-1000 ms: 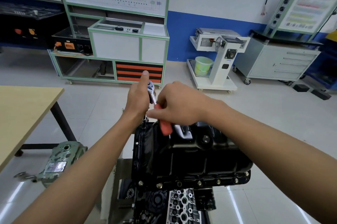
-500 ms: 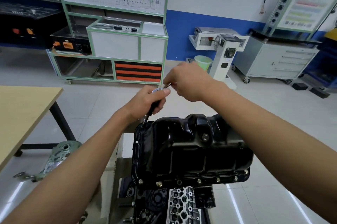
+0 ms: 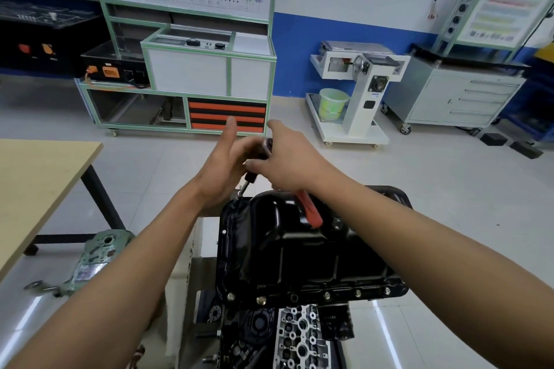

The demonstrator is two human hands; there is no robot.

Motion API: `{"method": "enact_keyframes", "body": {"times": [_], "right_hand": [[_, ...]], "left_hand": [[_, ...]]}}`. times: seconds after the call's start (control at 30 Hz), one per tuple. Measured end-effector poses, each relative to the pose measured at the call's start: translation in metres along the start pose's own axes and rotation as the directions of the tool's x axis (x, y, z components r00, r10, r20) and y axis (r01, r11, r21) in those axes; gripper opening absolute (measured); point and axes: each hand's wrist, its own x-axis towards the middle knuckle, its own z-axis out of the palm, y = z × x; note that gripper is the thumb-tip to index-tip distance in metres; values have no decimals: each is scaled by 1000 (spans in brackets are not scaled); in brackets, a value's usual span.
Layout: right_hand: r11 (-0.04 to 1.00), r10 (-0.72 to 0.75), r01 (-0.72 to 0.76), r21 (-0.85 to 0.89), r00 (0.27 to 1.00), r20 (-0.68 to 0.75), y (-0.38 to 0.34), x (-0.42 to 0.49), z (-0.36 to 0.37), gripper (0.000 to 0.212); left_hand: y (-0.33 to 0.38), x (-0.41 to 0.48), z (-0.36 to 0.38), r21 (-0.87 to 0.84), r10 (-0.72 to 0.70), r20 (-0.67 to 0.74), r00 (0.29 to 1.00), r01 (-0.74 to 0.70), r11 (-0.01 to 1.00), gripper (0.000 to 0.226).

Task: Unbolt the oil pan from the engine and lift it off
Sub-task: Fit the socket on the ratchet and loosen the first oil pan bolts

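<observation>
The engine (image 3: 299, 335) sits upside down at 6 o'clock. The black oil pan (image 3: 299, 257) is bolted on top of it, belly up, with its long axis running 9 to 3 o'clock. The left hand (image 3: 220, 170), fingers straight, presses flat against the head of the ratchet (image 3: 310, 214). The right hand (image 3: 289, 164) curls round its red handle, which points toward 5 o'clock. The socket (image 3: 243, 187) leans onto a bolt (image 3: 239, 197) at the pan's 11 o'clock corner. That lean could let it slip and round the bolt head. The near-edge bolts (image 3: 326, 295) are not yet out.

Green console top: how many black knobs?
2: left knob and right knob, side by side on the console top; tiny controls between them are unclear.
</observation>
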Motion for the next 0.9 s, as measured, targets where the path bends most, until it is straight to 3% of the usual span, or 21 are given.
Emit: {"method": "enact_keyframes", "body": {"times": [0.07,0.13,0.23,0.33,0.5,0.63,0.8,0.9], "right_hand": [[1000,-7,7,-16,1000,-22,0,4,6,37],[1000,-5,5,1,999,-37,1,6,12,28],[999,11,-9,38,998,-60,2,9,12,33],[998,18,-15,59,999,-49,2,12,9,33],[995,45,-41,89,998,-45,4,14,6,32],[986,84,-78,150,996,-33,8,14,1,31],[971,107,-94,221,993,-46,10,14,-10,43],[955,121,-98,280,990,-67,14,13,-20,40]], "left_hand": [[-10,-3,-10,67,-30,-102,994,37,997,59],[-22,-6,-23,403,-14,-276,961,129,906,28],[-48,-18,-40,715,-132,-278,951,297,633,28],[-67,-26,-45,835,-204,-206,957,280,473,21],[-75,-23,-49,839,-138,-219,966,259,479,27],[-79,-25,-53,807,-116,-205,972,235,542,29],[-86,-29,-54,775,-60,-243,968,231,588,19],[-90,-36,-51,732,1,-300,954,229,642,9]]}}
